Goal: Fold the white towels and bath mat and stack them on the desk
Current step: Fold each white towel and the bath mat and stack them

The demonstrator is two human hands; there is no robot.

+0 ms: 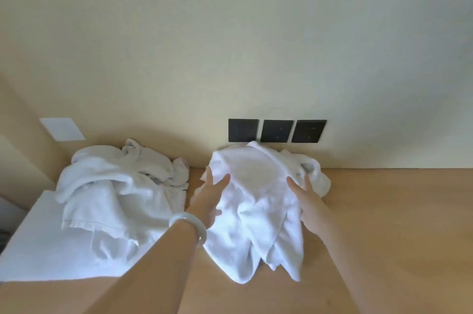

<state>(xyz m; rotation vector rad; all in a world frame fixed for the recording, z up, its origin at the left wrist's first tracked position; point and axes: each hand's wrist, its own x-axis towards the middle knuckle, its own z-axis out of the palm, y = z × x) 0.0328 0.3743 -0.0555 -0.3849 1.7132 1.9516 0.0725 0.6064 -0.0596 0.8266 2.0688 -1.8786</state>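
A crumpled white towel (256, 201) lies in a heap on the wooden desk (384, 224), reaching back to the wall. My left hand (211, 196), with a pale bangle on its wrist, touches the towel's left side with straight, spread fingers. My right hand (305, 198) rests against the towel's right side, fingers also straight. A second pile of rumpled white towels (120, 185) sits to the left on a flat white cloth (43, 244) that may be the bath mat.
Three black wall sockets (277, 131) sit just above the desk behind the towel. A white plate (62, 129) is on the left side wall. Bare desk surface stretches to the right and along the front edge.
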